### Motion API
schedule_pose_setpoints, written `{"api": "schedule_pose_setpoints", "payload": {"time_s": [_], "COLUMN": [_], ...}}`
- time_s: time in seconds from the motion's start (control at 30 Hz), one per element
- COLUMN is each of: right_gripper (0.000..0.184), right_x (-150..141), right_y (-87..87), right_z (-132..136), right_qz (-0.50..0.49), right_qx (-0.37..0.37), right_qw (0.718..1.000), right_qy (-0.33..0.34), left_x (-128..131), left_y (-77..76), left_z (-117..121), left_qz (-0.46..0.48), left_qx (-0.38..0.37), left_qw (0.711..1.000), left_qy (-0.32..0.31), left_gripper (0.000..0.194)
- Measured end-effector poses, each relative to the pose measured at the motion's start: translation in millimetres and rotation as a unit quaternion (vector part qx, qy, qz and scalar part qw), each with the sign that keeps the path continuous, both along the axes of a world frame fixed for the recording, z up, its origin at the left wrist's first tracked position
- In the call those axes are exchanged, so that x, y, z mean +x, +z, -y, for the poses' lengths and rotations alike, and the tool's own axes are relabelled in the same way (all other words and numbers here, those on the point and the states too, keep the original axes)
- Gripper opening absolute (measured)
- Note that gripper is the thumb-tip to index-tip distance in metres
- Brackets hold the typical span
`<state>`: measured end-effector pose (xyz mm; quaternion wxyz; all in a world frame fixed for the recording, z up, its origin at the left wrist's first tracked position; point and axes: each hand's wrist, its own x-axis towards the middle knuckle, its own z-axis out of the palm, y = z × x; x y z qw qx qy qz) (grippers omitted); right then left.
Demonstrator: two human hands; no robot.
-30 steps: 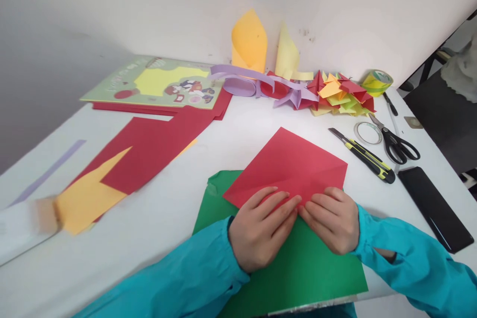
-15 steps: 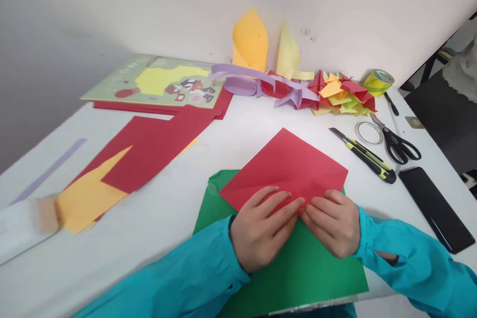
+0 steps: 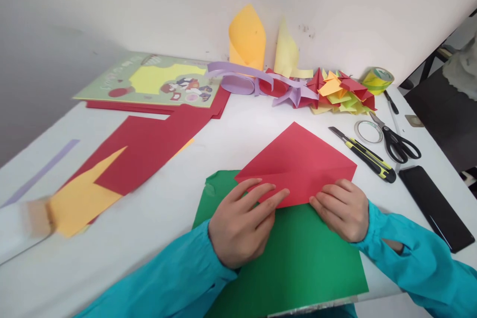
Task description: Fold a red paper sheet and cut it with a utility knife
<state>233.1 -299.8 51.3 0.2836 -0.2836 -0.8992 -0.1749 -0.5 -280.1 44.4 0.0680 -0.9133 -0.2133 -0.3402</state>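
Note:
A folded red paper point(image 3: 301, 159) lies on a green sheet point(image 3: 294, 263) at the near edge of the white table point(image 3: 238, 129). My left hand point(image 3: 242, 226) rests flat on the paper's near left edge, fingers stretched out and pressing it down. My right hand point(image 3: 343, 208) has its fingers curled and pinched on the paper's near right edge. Both arms wear teal sleeves.
Scissors point(image 3: 397, 141), a tape ring point(image 3: 368, 131), a yellow-black utility knife point(image 3: 367, 156) and a black phone point(image 3: 434, 206) lie to the right. Folded paper shapes point(image 3: 339, 92) and purple strips point(image 3: 253, 79) sit at the back. Red sheets point(image 3: 149, 146), orange paper point(image 3: 80, 198) and a sticker book point(image 3: 156, 82) lie left.
My hands have drawn apart along the paper's near edge, the left sliding left and flattening. The red paper has shifted slightly right and away.

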Motion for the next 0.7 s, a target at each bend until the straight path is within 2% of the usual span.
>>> {"api": "schedule_pose_setpoints", "payload": {"time_s": [0.13, 0.23, 0.3, 0.47, 0.6, 0.7], "right_gripper": [0.006, 0.007, 0.009, 0.007, 0.005, 0.005], "right_x": [4, 3, 1, -2, 10, 22], "right_y": [-1.0, -0.6, -0.6, -0.7, 1.9, 2.6], "right_z": [-3, -3, -1, 1, -6, -12], "right_qz": [0.002, 0.006, 0.006, -0.005, 0.008, 0.001], "right_qx": [0.001, 0.007, 0.0, -0.016, 0.0, -0.015], "right_qw": [1.0, 1.0, 1.0, 1.0, 1.0, 1.0], "right_qy": [-0.002, -0.006, 0.001, 0.015, 0.007, 0.008], "left_x": [-6, -5, -1, 5, 2, -2], "left_y": [4.6, 5.8, 4.0, -4.4, -7.9, -9.7], "left_z": [-5, -5, -3, 0, -4, -9], "left_qz": [0.008, 0.018, 0.015, 0.021, 0.028, 0.035], "left_qx": [-0.003, -0.005, -0.011, -0.007, -0.004, -0.001], "left_qw": [1.0, 1.0, 1.0, 1.0, 1.0, 0.999], "left_qy": [0.005, 0.019, 0.017, 0.001, 0.007, 0.016], "left_gripper": [0.017, 0.01, 0.003, 0.01, 0.011, 0.01]}}
